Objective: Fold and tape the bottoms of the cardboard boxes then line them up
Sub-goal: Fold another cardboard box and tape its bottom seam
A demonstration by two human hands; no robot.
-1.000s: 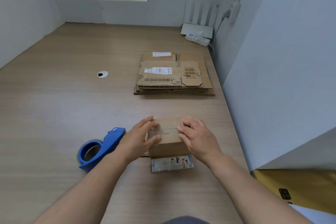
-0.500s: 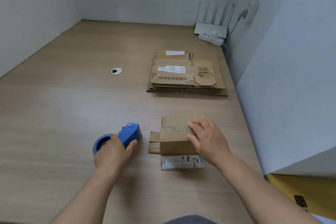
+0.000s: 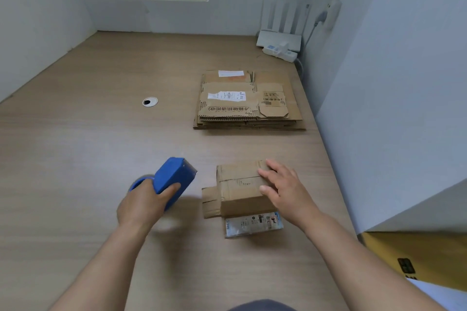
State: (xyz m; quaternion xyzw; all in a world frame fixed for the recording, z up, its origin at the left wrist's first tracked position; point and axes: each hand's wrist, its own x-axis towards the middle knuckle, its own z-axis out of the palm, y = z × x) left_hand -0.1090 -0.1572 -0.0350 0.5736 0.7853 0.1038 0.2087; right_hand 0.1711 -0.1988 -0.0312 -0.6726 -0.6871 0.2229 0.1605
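A small cardboard box (image 3: 240, 189) stands bottom-up on the wooden table (image 3: 101, 159), its bottom flaps folded shut and two lower flaps splayed out on the table. My right hand (image 3: 283, 192) rests with straight fingers on the box's right side, holding the flaps down. My left hand (image 3: 144, 204) grips a blue tape dispenser (image 3: 174, 179), lifted off the table to the left of the box. A stack of flattened cardboard boxes (image 3: 249, 103) lies farther back.
A white router and a power strip (image 3: 279, 45) sit in the far right corner by the grey wall. A round cable hole (image 3: 149, 102) is in the table at centre left. A yellow box (image 3: 417, 257) is at lower right.
My left hand left the box, took hold of the tape dispenser and lifted it off the table. My right hand stayed on the box.
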